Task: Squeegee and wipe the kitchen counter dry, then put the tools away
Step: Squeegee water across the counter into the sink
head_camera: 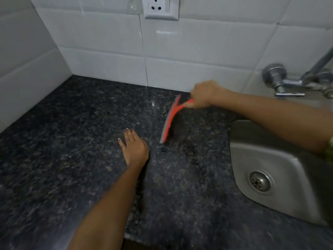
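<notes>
An orange squeegee (170, 118) with a grey blade edge stands slanted on the dark speckled granite counter (72, 141), its blade running from the back wall toward me. My right hand (203, 94) grips its orange handle near the back wall. My left hand (134, 147) rests flat on the counter with fingers spread, just left of the blade's near end and apart from it. No cloth is in view.
A steel sink (270, 159) with a round drain (260, 181) is set into the counter at the right. A chrome wall tap (288, 80) juts out above it. White tiled walls close the back and left; a wall socket (161, 8) sits high on the back wall.
</notes>
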